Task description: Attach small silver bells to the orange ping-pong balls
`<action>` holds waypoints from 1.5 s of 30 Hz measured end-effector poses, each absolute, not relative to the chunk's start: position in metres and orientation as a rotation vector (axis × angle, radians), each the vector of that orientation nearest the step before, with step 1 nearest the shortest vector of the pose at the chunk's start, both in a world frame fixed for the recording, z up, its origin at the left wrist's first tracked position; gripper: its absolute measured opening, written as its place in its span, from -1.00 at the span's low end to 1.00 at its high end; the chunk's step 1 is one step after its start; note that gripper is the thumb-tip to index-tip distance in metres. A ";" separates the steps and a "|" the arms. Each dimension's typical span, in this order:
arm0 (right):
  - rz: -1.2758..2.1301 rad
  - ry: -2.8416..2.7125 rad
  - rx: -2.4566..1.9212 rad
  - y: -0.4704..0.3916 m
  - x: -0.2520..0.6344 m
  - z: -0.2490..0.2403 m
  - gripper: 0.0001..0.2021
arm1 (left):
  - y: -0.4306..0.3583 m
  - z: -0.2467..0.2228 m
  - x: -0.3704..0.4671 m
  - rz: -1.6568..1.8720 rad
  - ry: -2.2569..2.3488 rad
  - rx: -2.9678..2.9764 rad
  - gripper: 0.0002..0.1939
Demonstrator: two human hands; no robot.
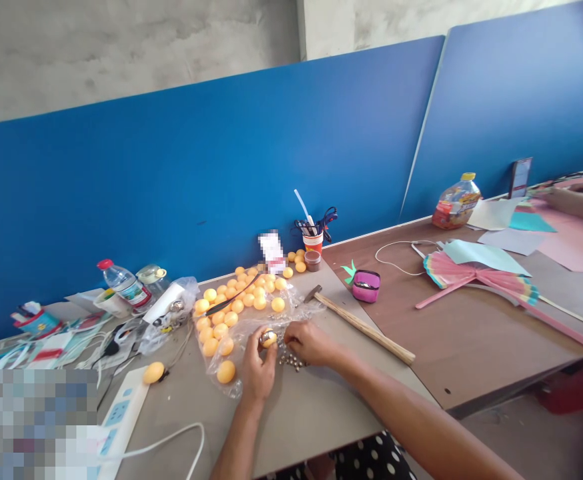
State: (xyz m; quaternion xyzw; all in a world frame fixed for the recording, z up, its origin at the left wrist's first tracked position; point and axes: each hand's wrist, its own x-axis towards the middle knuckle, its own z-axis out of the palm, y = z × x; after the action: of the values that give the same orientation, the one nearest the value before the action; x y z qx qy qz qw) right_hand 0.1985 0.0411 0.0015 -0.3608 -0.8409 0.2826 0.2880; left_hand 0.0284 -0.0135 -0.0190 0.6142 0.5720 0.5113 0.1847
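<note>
Between its fingertips my left hand holds a small orange ball with a shiny metallic piece on its top. Just to the right, my right hand has its fingers pinched together; what they hold, if anything, is too small to tell. Small metal beads lie on the table below the right fingers. Several orange balls rest on a clear plastic bag behind and left of my hands. A hammer with a wooden handle lies to the right, beyond my right hand.
A purple pouch and a cup of tools stand behind. At left are a water bottle, a power strip and cables. A paper fan, a juice bottle and another person's arm are at right.
</note>
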 end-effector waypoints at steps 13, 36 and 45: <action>0.585 -1.875 -1.065 0.053 0.222 0.018 -0.81 | -0.012 -0.019 0.027 1.486 1.658 1.791 -0.69; 0.241 -1.907 -2.041 0.082 0.257 0.007 -0.78 | -0.013 -0.018 0.028 1.431 1.738 1.759 -0.63; 0.735 -2.090 -1.158 0.052 0.246 0.044 -0.78 | -0.014 -0.016 0.033 1.379 1.796 1.690 -0.60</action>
State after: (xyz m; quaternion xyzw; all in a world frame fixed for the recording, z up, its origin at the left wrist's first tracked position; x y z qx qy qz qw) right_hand 0.2464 0.0516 0.0440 -0.4396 -0.7933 0.2791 0.3154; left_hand 0.0325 -0.0136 -0.0159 0.5905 0.6278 0.4821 0.1573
